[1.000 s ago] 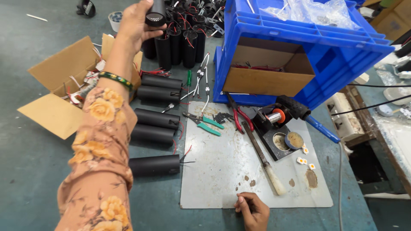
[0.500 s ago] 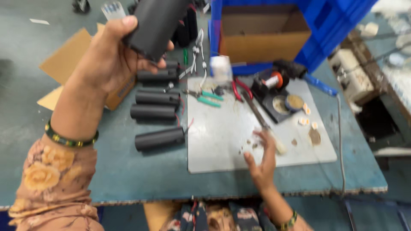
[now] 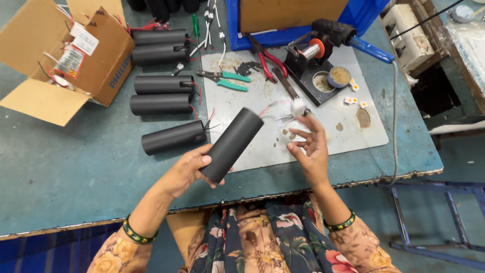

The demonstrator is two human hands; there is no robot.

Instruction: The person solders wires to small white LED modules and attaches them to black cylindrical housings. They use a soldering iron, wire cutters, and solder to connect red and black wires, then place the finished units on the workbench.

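The left hand (image 3: 187,169) has brought the black tube (image 3: 232,144) down from overhead — now gripped low over the table (image 3: 76,172); the right hand (image 3: 308,144), at three o'clock, pinches its white plug (image 3: 298,106) and wires.

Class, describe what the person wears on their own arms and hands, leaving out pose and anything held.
Both hands, left hand and right hand, are bare, with no gloves or visible rings. Each wrist carries a dark bangle with green and gold markings. The sleeves are peach-orange cloth printed with flowers.
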